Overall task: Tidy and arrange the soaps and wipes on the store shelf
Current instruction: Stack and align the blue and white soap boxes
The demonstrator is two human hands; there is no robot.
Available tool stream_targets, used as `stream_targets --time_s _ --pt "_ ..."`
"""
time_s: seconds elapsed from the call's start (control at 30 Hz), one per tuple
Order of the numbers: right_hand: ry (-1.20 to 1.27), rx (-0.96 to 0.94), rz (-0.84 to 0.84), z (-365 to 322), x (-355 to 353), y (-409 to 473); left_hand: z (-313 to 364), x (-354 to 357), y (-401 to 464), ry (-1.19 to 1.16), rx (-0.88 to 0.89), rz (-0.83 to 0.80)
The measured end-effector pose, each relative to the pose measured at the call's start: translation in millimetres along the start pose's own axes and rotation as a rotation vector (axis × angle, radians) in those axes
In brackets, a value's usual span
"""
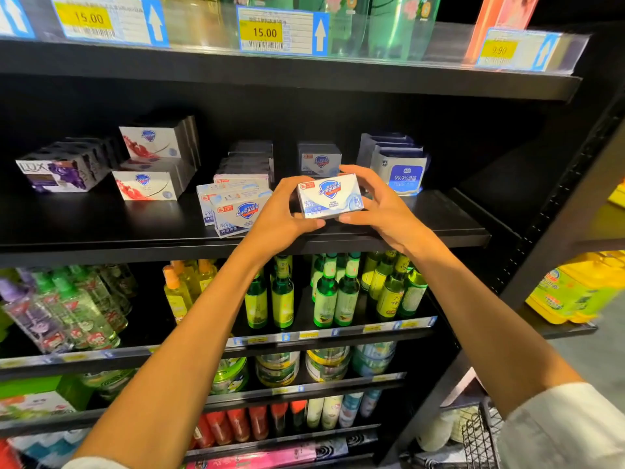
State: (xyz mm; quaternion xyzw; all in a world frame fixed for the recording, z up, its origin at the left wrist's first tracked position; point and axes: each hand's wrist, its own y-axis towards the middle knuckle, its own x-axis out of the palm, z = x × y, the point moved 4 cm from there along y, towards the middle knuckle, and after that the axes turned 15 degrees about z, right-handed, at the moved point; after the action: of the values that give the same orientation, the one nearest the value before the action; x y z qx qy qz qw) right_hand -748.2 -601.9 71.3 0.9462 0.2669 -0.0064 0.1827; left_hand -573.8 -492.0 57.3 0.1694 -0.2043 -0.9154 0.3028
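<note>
A white and blue Safeguard soap box (329, 197) is held just above the front of the black shelf (439, 228). My left hand (282, 218) grips its left end and my right hand (378, 204) grips its right end. Left of it two matching soap boxes (236, 211) lie tilted at the shelf front, with a row of more behind. Another white Safeguard box (319, 160) stands further back. Blue wipes packs (400, 170) stand in a row at the right. Red-patterned Safeguard boxes (148, 184) and purple Lux boxes (57, 170) sit at the left.
The shelf above carries green bottles behind price tags (267, 32). Below are green glass bottles (331, 292), yellow spray bottles (182, 292) and jars. Yellow jugs (575, 289) stand on the neighbouring unit at right. A wire basket (480, 434) is at the bottom right.
</note>
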Motion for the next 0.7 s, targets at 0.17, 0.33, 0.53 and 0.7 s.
stream_targets --time_s 0.17,0.33,0.53,0.7 --pt "0.026 0.002 0.03 2.5 -3.1 1.0 2.7 -1.5 -0.7 -0.03 -0.006 -0.032" --pt "0.053 0.027 0.062 4.4 -3.2 0.9 9.3 0.6 -5.6 -0.082 0.043 -0.05" --pt "0.056 0.045 0.042 3.6 -2.6 2.1 7.6 -1.0 -5.4 -0.089 0.056 0.01" --pt "0.052 -0.002 -0.001 3.6 -5.4 1.7 6.4 -0.9 -6.0 -0.079 -0.003 0.037"
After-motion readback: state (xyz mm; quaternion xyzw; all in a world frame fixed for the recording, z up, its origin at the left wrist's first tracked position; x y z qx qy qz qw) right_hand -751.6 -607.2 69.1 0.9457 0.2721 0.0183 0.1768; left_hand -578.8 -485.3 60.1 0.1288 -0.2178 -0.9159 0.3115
